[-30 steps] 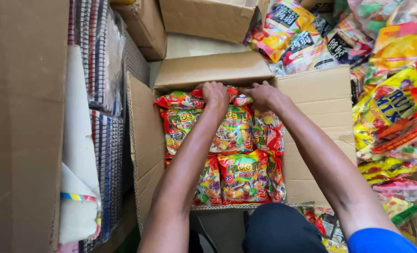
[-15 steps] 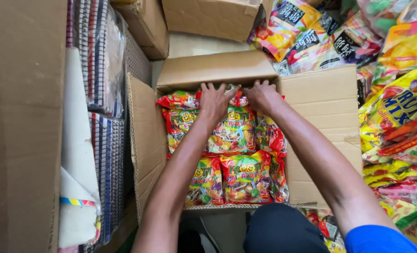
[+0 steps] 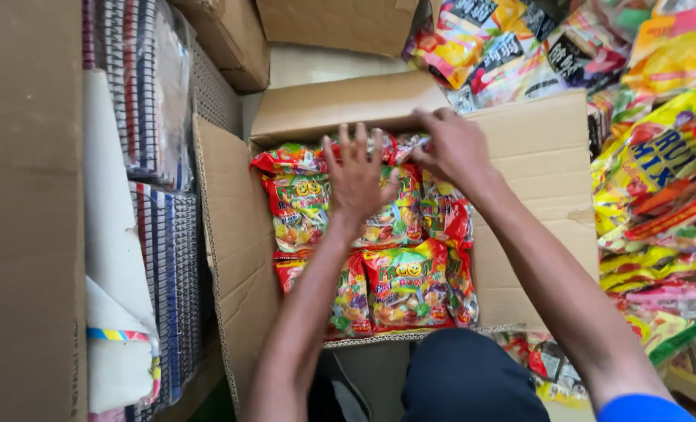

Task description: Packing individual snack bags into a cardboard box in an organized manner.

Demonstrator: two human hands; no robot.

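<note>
Both hands work inside an open cardboard box (image 3: 239, 258) of red candy bags (image 3: 406, 285). The left hand (image 3: 357, 176) lies spread flat on the bags; the right hand (image 3: 451, 147) pinches a bag's top edge, its fingertips partly hidden. More snack packets (image 3: 660, 164) crowd the right, cut off.

Around you, brown cardboard cartons (image 3: 20, 203) closed in the left side, and more closed cartons (image 3: 340, 23) stood along the top edge. Between them you had a stack of striped, plastic-wrapped goods (image 3: 141, 94) with white wrapped bundles (image 3: 117, 273) beside it. A pale floor strip (image 3: 309, 64) showed near the top. To your right, a heap of bright snack packets (image 3: 660, 156) filled the edge. The light was even and soft.
</note>
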